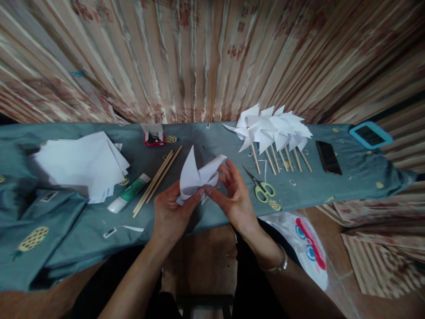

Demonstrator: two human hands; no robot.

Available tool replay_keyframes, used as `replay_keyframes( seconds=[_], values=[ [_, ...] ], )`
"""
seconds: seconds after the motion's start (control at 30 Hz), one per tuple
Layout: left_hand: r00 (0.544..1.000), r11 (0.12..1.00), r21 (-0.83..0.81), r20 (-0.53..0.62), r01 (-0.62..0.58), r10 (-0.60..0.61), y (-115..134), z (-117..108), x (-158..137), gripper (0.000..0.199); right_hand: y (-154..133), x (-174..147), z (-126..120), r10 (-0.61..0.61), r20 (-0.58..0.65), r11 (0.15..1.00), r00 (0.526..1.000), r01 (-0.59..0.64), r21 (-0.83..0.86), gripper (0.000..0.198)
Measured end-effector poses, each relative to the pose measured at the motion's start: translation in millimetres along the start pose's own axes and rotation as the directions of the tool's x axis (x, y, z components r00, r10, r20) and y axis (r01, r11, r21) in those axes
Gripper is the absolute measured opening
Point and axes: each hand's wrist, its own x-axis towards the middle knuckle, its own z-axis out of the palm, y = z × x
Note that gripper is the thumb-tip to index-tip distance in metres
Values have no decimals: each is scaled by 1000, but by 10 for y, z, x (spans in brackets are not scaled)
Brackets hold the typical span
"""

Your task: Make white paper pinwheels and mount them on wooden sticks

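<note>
Between both hands, over the front edge of the table, is a white paper pinwheel [191, 175] with curled blades. My left hand [172, 212] grips its left side, thumb at the centre. From the right, my right hand [232, 195] pinches the pinwheel near the middle, its thumb meeting the left thumb. What lies under the thumbs is hidden. To the left are several wooden sticks [162, 175] and a green and white glue tube [129, 193]. Scissors with light green handles [264, 191] lie to the right of my right hand.
White paper sheets [76, 164] are stacked at the left. A small red box [154, 139] of tiny pieces stands at the back. Several finished pinwheels [272, 126] on sticks lie back right, before a dark phone [328, 157] and a blue-framed device [371, 134]. A curtain [199, 62] hangs behind.
</note>
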Motion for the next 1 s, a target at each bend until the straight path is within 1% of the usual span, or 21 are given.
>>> replay_keyframes(
  seconds=[0.1, 0.27, 0.43, 0.57, 0.73, 0.83, 1.0],
  values=[
    [1000, 999, -38, -3, 16, -16, -9, 2, -3, 26, 15, 2, -2, 30, 2, 998, 1000, -30, 61, 86],
    [998, 994, -90, -11, 61, -63, 10, 10, -3, 23, 12, 0, 9, 33, -21, 994, 999, -31, 106, 85],
    [995, 983, -155, 10, 100, -100, 46, 20, 2, 24, -34, -12, 15, 105, -11, 985, 994, -103, 136, 86],
    [993, 981, -155, 2, 116, -117, 73, 24, 5, 23, -85, -17, 14, 163, 7, 974, 987, -162, 157, 90],
    [992, 978, -168, 0, 127, -129, 92, 35, 6, 24, -119, -13, 25, 212, -3, 957, 977, -206, 203, 92],
    [992, 976, -176, -5, 127, -130, 106, 36, 6, 26, -128, -11, 31, 227, -3, 949, 974, -220, 224, 90],
    [993, 979, -169, -17, 110, -114, 123, 36, 7, 24, -144, -15, 24, 228, 1, 952, 974, -223, 210, 86]
  ],
)
